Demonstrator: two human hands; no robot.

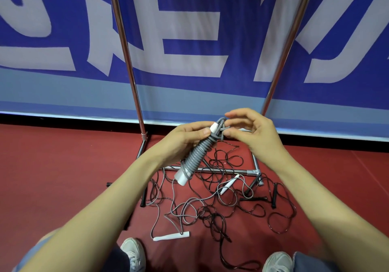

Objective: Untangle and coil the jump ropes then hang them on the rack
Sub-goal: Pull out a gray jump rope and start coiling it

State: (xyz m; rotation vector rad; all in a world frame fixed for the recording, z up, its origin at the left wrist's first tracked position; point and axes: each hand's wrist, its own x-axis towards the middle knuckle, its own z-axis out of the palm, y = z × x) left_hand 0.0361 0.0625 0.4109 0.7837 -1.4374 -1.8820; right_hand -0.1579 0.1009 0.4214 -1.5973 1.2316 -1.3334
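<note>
My left hand [182, 139] grips a grey jump rope [196, 154] wound tightly round its white handles, tilted with the lower end toward the floor. At the bundle's top my right hand [249, 131] pinches the grey cord end where it loops in a knot. Below lies a tangle of jump ropes [212, 206] on the red floor: thin black cords with black handles, and another grey cord with white handles [171, 236]. The metal rack [126, 46] stands behind, its two chrome posts rising out of view.
The rack's base bar [221, 170] lies across the floor under the tangle. A blue and white banner wall [189, 40] closes off the back. My two shoes [133, 252] stand at the bottom edge, close to the loose cords.
</note>
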